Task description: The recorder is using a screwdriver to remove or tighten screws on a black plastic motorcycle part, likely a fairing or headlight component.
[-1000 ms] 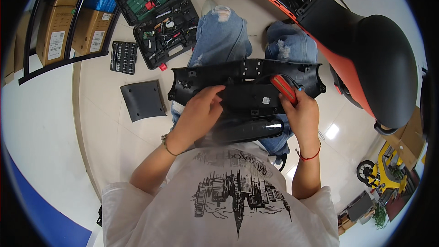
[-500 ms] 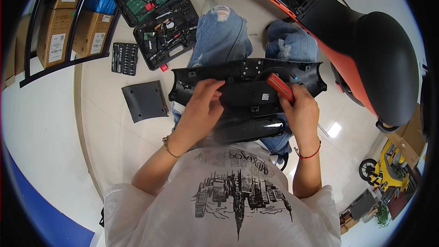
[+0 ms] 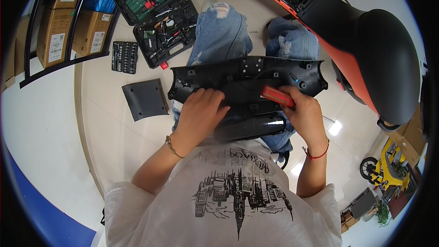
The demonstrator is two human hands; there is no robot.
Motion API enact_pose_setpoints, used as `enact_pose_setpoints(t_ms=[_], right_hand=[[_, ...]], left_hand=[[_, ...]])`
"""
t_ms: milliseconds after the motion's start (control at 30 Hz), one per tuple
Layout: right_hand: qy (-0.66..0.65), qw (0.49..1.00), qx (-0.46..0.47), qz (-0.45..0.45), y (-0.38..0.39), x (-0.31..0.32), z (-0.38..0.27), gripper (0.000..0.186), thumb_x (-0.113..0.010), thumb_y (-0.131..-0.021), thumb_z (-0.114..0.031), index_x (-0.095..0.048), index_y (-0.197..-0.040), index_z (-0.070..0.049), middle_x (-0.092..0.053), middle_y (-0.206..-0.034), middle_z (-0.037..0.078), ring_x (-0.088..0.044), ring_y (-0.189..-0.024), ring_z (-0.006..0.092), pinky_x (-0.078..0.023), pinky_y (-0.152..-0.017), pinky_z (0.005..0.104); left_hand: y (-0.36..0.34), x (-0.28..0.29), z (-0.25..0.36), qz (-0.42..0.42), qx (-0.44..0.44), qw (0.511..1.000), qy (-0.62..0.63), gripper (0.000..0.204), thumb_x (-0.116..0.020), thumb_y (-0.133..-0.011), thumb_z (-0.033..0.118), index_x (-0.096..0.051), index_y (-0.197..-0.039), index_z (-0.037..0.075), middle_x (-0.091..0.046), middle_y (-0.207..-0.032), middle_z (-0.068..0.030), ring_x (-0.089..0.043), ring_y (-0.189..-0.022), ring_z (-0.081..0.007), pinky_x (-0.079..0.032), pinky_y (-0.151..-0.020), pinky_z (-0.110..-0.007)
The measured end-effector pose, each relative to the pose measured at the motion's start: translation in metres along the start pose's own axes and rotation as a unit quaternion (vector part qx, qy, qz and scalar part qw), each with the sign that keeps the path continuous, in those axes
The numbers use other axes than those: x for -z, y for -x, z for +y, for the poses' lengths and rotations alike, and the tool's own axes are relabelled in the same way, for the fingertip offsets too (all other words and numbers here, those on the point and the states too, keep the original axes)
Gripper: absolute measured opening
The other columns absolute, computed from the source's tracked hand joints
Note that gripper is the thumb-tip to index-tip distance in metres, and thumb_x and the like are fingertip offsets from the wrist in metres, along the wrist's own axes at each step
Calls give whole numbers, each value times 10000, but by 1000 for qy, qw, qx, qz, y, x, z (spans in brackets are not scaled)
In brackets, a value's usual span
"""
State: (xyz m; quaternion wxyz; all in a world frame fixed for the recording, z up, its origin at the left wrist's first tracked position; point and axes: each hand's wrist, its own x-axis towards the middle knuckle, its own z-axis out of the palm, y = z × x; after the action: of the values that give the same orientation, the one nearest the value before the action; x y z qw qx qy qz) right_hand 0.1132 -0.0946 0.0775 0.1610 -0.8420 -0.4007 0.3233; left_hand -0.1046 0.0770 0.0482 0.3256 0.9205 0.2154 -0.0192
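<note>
A wide black plastic panel (image 3: 183,76) lies across my lap, its inner side with clips and screw posts facing up. My left hand (image 3: 199,114) is closed over its near left part, fingers together and curled; the fingertips are partly hidden. My right hand (image 3: 305,114) grips a red oblong hand tool (image 3: 277,96), whose far end points left over the middle of the panel. The tool's exact kind is not clear. Nearer my body sits a glossy black rounded part (image 3: 249,129). A thin cable with a blue tip (image 3: 295,78) runs along the panel.
On the floor to the left are an open tool case (image 3: 165,32), a socket set (image 3: 124,57) and a black square cover (image 3: 145,99). A shelf holds cardboard boxes (image 3: 57,36). A black and orange scooter (image 3: 388,64) stands close on the right.
My right hand has tilted the red tool from steep to nearly level, its end lower and further left. My left fingers have drawn together and curled onto the panel.
</note>
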Motion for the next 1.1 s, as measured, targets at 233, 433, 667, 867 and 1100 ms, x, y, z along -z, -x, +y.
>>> enact_pose_setpoints(t_ms=[233,433,667,867,1100], right_hand=[[-7,999,25,19,5,-2,2,351,-669,-764,-14,-651,-1104,-99,-700,-881,167,-679,-788,361,-534,-689,433],[-122,984,-65,110,14,9,7,209,-668,-858,-45,-656,-1065,-23,-667,-776,139,-655,-648,186,-507,-621,292],[-166,961,-147,167,20,2,26,205,-702,-893,-83,-665,-1079,-5,-595,-744,16,-470,-642,60,-388,-562,226],[-212,960,-117,143,17,-16,26,214,-686,-882,-70,-653,-1083,-5,-638,-825,76,-561,-689,124,-437,-590,264],[-185,965,-132,135,14,-12,19,203,-678,-888,-93,-646,-1065,-1,-638,-833,91,-554,-675,145,-439,-595,281]], left_hand=[[0,0,2,-40,0,998,-39,256,-752,-813,194,-611,-981,63,-588,-865,-71,-582,-861,-274,-471,-750,-392],[-6,-4,4,13,22,1000,15,296,-726,-840,142,-611,-1103,66,-602,-847,-82,-610,-802,-277,-492,-711,-394],[-11,-7,5,9,12,1000,-22,352,-708,-852,108,-588,-1182,75,-608,-820,-74,-623,-737,-264,-498,-662,-375],[-14,-15,2,23,-12,1000,-9,373,-707,-864,103,-555,-1203,74,-625,-810,-58,-624,-721,-257,-490,-650,-367],[-16,-16,4,13,10,1000,-7,365,-702,-878,108,-524,-1193,65,-624,-797,-51,-613,-656,-237,-485,-615,-354]])
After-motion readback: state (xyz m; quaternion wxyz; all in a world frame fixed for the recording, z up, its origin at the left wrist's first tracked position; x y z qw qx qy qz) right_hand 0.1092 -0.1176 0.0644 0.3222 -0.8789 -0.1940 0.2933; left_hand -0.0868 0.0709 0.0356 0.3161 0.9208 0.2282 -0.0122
